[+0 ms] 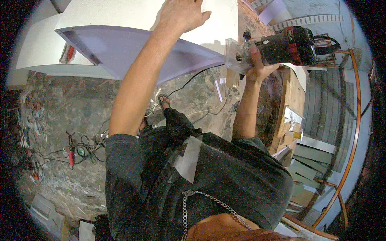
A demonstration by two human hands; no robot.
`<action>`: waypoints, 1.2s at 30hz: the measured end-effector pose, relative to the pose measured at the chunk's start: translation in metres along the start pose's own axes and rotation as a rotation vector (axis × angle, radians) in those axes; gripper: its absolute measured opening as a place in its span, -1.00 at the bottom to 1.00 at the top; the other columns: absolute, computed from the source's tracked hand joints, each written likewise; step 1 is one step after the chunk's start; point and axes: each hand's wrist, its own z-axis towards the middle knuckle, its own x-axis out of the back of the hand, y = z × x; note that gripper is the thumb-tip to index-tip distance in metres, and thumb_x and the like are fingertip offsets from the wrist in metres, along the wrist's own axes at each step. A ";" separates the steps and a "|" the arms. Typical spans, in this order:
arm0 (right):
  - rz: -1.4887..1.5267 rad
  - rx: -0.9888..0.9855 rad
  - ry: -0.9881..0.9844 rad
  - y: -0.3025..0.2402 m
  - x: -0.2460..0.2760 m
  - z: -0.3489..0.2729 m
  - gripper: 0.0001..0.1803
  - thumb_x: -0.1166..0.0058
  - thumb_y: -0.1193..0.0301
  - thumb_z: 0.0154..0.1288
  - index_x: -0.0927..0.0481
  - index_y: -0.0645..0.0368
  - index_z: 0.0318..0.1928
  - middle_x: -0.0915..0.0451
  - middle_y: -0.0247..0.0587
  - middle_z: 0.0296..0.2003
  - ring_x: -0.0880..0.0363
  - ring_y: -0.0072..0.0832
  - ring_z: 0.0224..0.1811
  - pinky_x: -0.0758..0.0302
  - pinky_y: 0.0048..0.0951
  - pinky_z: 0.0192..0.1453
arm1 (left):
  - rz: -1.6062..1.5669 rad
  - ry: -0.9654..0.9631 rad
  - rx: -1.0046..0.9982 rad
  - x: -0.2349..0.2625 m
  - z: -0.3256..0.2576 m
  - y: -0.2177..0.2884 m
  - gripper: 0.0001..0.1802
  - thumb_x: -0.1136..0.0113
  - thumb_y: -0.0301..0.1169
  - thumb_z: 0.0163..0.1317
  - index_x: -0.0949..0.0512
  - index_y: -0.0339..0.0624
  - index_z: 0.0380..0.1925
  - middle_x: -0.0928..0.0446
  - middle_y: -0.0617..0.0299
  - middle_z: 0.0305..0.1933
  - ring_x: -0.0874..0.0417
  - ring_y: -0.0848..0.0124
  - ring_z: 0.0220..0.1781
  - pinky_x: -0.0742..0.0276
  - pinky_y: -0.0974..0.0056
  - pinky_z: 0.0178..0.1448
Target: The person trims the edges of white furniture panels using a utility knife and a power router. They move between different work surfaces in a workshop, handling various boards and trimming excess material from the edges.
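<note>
Router — black, clear-based — at right end of white panel; right hand fingers wrapped round it. Left hand over panel, thumb spread, other fingertips out of view. Purple facing already along curved side; pale strips on floor. Edge finished versus remaining — cannot tell.

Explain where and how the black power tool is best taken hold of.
Probably around the round body of the black power tool, just behind its clear base plate, coming from the person's side, as the right hand does: it lies sideways, and this leaves the base by the white panel uncovered.
</note>
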 end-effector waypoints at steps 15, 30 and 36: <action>0.019 0.009 0.000 0.006 -0.002 0.008 -0.55 -0.49 0.53 -0.03 -0.60 0.33 -0.09 -0.65 -0.22 -0.22 -0.66 -0.42 -0.27 -0.62 -0.38 -0.02 | -0.002 0.039 0.002 -0.006 0.000 -0.002 -0.26 0.08 0.05 0.46 -0.35 -0.36 0.39 -0.32 -0.05 0.50 -0.23 0.07 0.57 0.03 -0.14 0.64; -0.019 -0.080 0.029 0.045 0.010 0.024 -0.49 -0.48 0.49 0.00 -0.56 0.29 -0.02 -0.62 -0.24 -0.19 -0.65 -0.42 -0.22 -0.69 -0.40 -0.11 | -0.006 0.038 -0.005 -0.003 -0.003 -0.002 -0.25 0.06 0.06 0.44 -0.36 -0.36 0.38 -0.34 -0.06 0.48 -0.24 0.07 0.56 0.04 -0.14 0.64; 0.072 -0.025 0.040 0.054 0.010 0.028 -0.43 -0.49 0.43 0.01 -0.52 0.30 0.04 -0.61 -0.22 -0.13 -0.65 -0.39 -0.16 -0.72 -0.36 -0.09 | 0.006 0.038 -0.003 -0.003 -0.003 0.000 -0.24 0.08 0.06 0.45 -0.35 -0.36 0.38 -0.33 -0.05 0.49 -0.23 0.08 0.56 0.05 -0.15 0.64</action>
